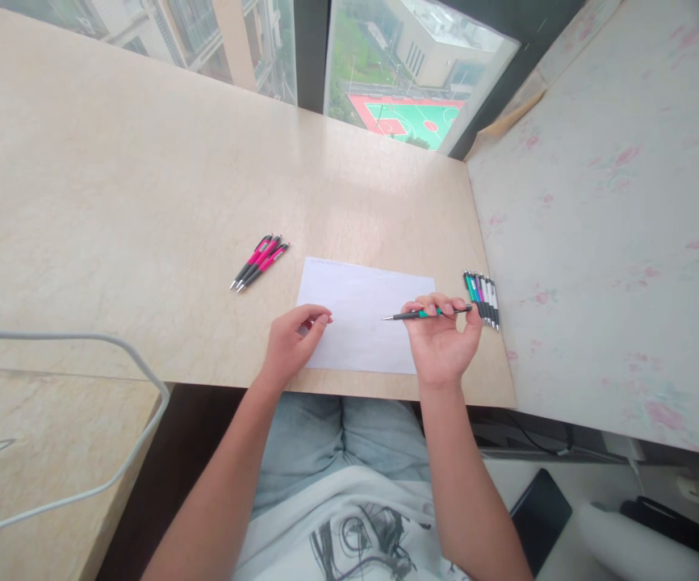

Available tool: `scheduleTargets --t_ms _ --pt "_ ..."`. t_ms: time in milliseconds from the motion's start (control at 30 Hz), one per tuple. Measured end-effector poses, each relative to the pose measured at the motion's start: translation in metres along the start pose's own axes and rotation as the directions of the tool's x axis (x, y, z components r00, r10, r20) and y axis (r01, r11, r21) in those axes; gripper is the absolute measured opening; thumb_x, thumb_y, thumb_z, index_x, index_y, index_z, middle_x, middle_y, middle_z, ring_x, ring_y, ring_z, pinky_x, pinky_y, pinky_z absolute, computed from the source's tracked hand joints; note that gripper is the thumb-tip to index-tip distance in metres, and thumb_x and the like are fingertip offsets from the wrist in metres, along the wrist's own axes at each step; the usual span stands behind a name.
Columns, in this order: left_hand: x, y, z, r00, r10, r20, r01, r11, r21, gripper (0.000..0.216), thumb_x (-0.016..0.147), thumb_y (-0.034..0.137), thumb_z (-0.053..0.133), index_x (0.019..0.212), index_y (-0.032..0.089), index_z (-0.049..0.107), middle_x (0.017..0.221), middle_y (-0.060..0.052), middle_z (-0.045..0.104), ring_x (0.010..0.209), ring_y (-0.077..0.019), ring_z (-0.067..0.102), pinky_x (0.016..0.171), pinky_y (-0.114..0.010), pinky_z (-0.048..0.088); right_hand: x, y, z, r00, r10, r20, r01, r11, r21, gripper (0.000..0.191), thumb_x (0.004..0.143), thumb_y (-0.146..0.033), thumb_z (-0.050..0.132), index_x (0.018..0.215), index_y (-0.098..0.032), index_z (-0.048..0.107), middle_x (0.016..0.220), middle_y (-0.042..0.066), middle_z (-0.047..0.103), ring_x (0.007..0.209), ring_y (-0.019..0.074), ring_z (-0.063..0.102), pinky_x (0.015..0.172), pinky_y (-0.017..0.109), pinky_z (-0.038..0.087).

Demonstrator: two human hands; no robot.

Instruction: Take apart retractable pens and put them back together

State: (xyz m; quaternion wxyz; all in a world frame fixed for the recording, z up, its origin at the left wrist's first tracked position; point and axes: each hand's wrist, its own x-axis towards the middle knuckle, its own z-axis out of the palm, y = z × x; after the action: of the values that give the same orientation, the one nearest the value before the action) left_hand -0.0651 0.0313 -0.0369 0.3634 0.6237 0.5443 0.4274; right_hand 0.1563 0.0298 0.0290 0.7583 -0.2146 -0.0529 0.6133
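A white sheet of paper (365, 311) lies on the beige desk (144, 202) near its front edge. My right hand (443, 339) holds a green and black pen (427, 314) level above the paper's right side, tip pointing left. My left hand (292, 343) rests at the paper's left edge, fingers curled loosely with thumb against fingertips. Three pink and black pens (260, 261) lie together left of the paper. Several pens (483, 298) in green, pink and white lie side by side right of it.
A window (398, 73) behind the desk looks down on a sports court. A flower-patterned wall (616, 226) borders the desk on the right. A grey cable (113, 403) loops over a lower surface at left. My lap is under the desk edge.
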Motion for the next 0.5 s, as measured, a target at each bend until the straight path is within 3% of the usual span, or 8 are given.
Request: scheduleTargets --t_ms 133,200,333,433,500 --pt "-0.001 0.001 0.002 0.999 0.026 -0.035 -0.024 0.999 0.049 0.018 0.091 0.031 0.055 0.09 0.021 0.07 0.087 -0.005 0.076 0.079 -0.0189 0.07 0.076 -0.032 0.055 0.002 0.001 0.002 1.0 -0.019 0.023 0.019 1.0 -0.011 0.017 0.085 -0.04 0.068 0.083 -0.027 0.058 0.074 -0.007 0.056 0.066 0.0109 0.053 0.069 0.03 0.052" --pt "-0.001 0.001 0.003 0.996 0.073 -0.051 -0.068 0.993 0.092 0.016 0.091 0.028 0.054 0.094 0.021 0.069 0.093 -0.005 0.075 0.086 -0.0196 0.069 0.082 -0.034 0.054 0.004 0.0 0.0 0.999 0.008 0.041 -0.006 0.999 -0.035 0.007 0.086 -0.029 0.066 0.092 -0.028 0.062 0.078 -0.006 0.06 0.062 0.0094 0.051 0.06 0.025 0.05" --pt "0.001 -0.001 0.006 0.982 0.19 -0.009 -0.185 0.965 0.186 0.018 0.09 0.021 0.054 0.101 0.023 0.068 0.106 -0.006 0.073 0.104 -0.0224 0.065 0.096 -0.04 0.049 0.008 -0.002 -0.005 0.984 0.169 0.053 -0.163 0.982 -0.099 0.03 0.086 -0.009 0.051 0.108 -0.025 0.064 0.089 -0.002 0.069 0.055 0.0078 0.045 0.049 0.021 0.045" --pt "0.002 -0.003 0.009 0.971 0.239 0.025 -0.234 0.922 0.309 0.019 0.089 0.02 0.056 0.103 0.023 0.068 0.114 -0.007 0.073 0.114 -0.026 0.061 0.102 -0.046 0.043 0.01 -0.001 -0.01 0.962 0.263 0.068 -0.249 0.954 -0.168 0.024 0.088 -0.024 0.051 0.104 -0.02 0.068 0.09 0.003 0.069 0.068 0.0108 0.056 0.058 0.025 0.051" --pt "0.002 -0.003 0.011 0.971 0.233 0.063 -0.238 0.889 0.391 0.02 0.088 0.021 0.058 0.104 0.023 0.069 0.12 -0.007 0.072 0.118 -0.0284 0.06 0.103 -0.049 0.04 0.011 0.001 -0.015 0.948 0.302 0.099 -0.268 0.928 -0.261 0.028 0.089 -0.038 0.051 0.09 -0.018 0.071 0.07 0.001 0.063 0.063 0.0124 0.057 0.057 0.027 0.05"
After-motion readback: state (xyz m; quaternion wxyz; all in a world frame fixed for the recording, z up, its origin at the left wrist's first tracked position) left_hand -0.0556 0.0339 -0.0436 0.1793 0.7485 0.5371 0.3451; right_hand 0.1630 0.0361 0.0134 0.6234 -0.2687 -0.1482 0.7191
